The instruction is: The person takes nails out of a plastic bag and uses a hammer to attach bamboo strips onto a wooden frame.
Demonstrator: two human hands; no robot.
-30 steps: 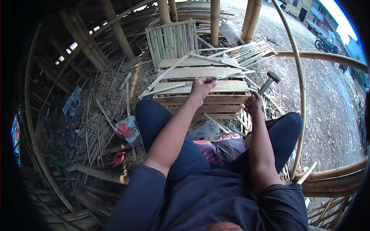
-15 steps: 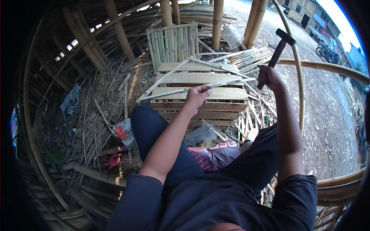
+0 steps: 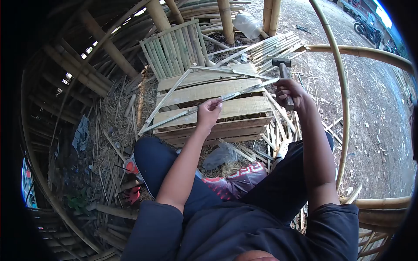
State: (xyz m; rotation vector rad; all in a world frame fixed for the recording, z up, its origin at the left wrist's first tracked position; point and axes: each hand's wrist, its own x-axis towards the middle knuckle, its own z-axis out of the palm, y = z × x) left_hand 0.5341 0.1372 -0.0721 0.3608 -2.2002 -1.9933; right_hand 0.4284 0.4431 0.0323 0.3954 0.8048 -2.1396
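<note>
My right hand (image 3: 289,92) is wrapped round the handle of a hammer (image 3: 282,63), its head up, near the right end of a thin bamboo strip (image 3: 248,90). With fingers pinched, my left hand (image 3: 209,113) grips that strip about midway along; a small item between the fingertips would be hidden. The strip joins two others, a left strip (image 3: 167,98) and a far strip (image 3: 230,71), in a roughly triangular frame. This frame lies across a slatted wooden crate (image 3: 239,107) in front of my knees.
Behind the crate leans a bamboo slat panel (image 3: 176,50); more slats (image 3: 278,48) lie at the back right. A curved bamboo pole (image 3: 340,87) rises beside my right arm. A red cup (image 3: 129,165) stands by my left knee, and a plastic bag (image 3: 216,158) lies below the crate.
The hammer has come down from its raised position to beside the strip's right end. My left hand remains pinched at the strip. The view has shifted, moving the crate leftward in it.
</note>
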